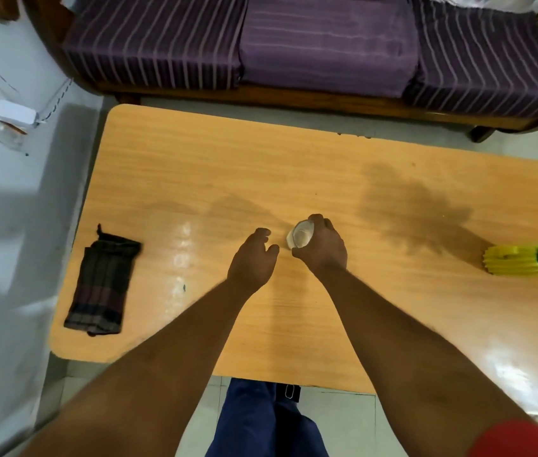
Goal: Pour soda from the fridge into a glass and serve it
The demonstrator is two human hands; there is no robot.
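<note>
Both arms outstretched | right hand (pixel 322 247) wrapped around glass (pixel 300 235) | left hand (pixel 252 260) loosely curled, empty, beside it

Under both hands, the table (pixel 195 166) looks like glossy, smooth wood-grain laminate. The glass (pixel 300 237) in the right hand (pixel 325 249) is clear and shiny. Left of the left hand (pixel 251 263) lies a matt striped cloth (pixel 101 285).

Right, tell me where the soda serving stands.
Nearly done, by the look of it. The glass holds pale liquid and has reached the wooden table, so pouring looks finished. The right hand grips it; the left hand is open beside it, empty. Left: letting go. No bottle is in view.
</note>
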